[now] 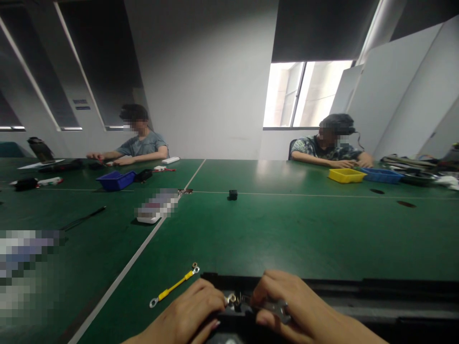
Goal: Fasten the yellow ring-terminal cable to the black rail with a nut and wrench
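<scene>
A long black housing (pixel 358 286) lies along the front edge of the table, its left end under both hands. My right hand (pixel 287 296) is closed around a metal open-end wrench (pixel 281 309), whose open jaw sticks out by the palm. My left hand (pixel 195 306) rests at the housing's left end, fingers bent and together beside a brass-coloured nut (pixel 232 298); what they pinch is hidden. To the left lies a yellow cable (pixel 174 285) with a ring terminal at each end. One more small brass nut (pixel 194 264) sits by its upper end.
A small black block (pixel 233 194) stands mid-table. White-edged blurred device (pixel 148 219) lies left of it. Blue tray (pixel 115 180), yellow tray (pixel 346 175) and another blue tray (pixel 382 175) are farther back. Two people (pixel 141 141) sit across the table, their hands on its far side.
</scene>
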A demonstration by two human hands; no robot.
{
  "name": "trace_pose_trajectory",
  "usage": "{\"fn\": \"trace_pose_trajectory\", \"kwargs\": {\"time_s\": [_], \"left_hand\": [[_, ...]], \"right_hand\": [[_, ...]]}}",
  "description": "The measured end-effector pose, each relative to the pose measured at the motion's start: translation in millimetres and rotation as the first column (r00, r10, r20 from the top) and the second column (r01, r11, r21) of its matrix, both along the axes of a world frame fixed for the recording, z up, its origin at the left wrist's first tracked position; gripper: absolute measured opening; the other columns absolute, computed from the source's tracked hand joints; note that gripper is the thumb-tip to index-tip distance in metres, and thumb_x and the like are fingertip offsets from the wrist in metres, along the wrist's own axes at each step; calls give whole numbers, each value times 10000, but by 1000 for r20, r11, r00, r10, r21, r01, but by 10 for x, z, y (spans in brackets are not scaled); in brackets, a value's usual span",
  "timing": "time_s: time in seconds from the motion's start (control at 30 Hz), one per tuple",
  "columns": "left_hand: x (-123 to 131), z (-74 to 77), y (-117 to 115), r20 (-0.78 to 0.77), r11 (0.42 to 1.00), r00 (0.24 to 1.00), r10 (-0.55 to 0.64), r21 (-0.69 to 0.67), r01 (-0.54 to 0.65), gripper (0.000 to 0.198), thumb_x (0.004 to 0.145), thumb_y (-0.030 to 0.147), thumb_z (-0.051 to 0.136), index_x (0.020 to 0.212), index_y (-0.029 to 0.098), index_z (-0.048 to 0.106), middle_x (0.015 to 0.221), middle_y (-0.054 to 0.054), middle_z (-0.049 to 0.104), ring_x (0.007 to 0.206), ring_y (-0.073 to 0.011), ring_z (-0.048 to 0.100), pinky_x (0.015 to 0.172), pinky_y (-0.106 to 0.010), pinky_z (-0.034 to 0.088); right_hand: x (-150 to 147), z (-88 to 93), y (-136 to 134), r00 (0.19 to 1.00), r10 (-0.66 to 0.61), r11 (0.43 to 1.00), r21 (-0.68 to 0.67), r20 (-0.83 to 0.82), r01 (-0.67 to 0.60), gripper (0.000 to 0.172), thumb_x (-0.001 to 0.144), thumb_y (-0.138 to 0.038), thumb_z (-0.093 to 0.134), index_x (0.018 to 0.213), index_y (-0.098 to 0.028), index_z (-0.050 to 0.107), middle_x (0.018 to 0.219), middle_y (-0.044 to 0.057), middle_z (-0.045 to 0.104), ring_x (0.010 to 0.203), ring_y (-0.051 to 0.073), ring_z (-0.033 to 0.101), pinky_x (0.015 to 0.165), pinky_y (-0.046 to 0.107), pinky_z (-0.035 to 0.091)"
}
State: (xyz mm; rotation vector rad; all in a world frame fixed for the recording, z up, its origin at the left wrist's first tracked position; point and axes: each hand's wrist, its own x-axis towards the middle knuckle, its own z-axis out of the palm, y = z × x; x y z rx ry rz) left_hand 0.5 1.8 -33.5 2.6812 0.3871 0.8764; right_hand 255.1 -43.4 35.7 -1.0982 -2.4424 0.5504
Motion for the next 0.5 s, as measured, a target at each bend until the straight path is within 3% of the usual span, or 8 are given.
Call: {"fn": "trace_pose_trajectory", "kwargs": {"time_s": [0.5], "left_hand": [[0, -40, 28, 18, 1000, 1000, -19, 24, 19, 198, 972, 199, 326, 1067, 160, 496, 970, -88, 635, 889, -190, 542, 806, -260, 486]], "right_hand": [[-15, 11, -39, 999, -19, 999, 49, -30, 20, 331, 972, -423, 370, 916, -178, 584, 826, 51, 639, 761, 156, 598, 717, 254, 480]]}}
